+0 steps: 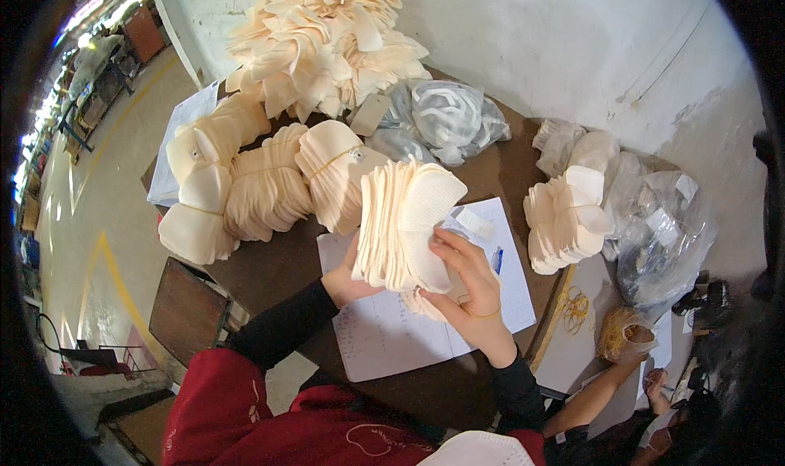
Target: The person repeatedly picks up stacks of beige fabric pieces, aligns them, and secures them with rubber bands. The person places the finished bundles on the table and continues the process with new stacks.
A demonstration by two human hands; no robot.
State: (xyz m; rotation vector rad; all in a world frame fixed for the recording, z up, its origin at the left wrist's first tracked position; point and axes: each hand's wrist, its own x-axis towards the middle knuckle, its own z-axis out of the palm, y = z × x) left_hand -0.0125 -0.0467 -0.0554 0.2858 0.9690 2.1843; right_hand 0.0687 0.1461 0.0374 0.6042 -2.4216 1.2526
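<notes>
Both hands clamp the stack of cream foam pieces [405,225] — left hand [347,280] bracing behind, right hand [468,290] squaring the front — over the table [278,266].

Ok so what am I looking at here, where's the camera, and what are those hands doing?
The camera sits on a person's head and looks down through a fisheye lens, so straight edges bend. The left hand and right hand together hold a stack of cream foam pieces above a sheet of paper on a brown table. Banded bundles lie to the left, a loose heap behind, clear plastic bags further back. Yellow rubber bands lie at the right, near another person's hand.
</notes>
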